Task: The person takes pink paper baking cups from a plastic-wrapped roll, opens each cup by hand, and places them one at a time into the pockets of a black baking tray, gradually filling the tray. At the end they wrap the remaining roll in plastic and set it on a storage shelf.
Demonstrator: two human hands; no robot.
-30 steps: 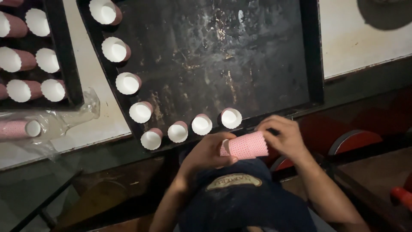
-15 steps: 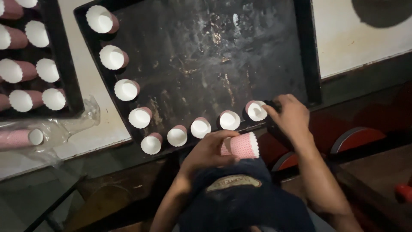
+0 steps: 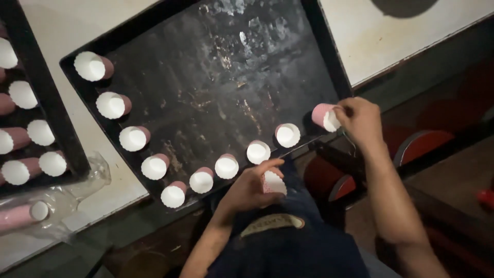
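At far left, a second dark tray carries pink paper cups; a plastic sleeve of stacked cups lies below it on the table. Centre frame, the large black baking tray bears a line of cups along its left and near edges. Left hand is closed around a short stack of pink cups, just off the tray's near rim. Right hand, fingers pinched on a single pink cup, holds it tilted at the tray's near right corner.
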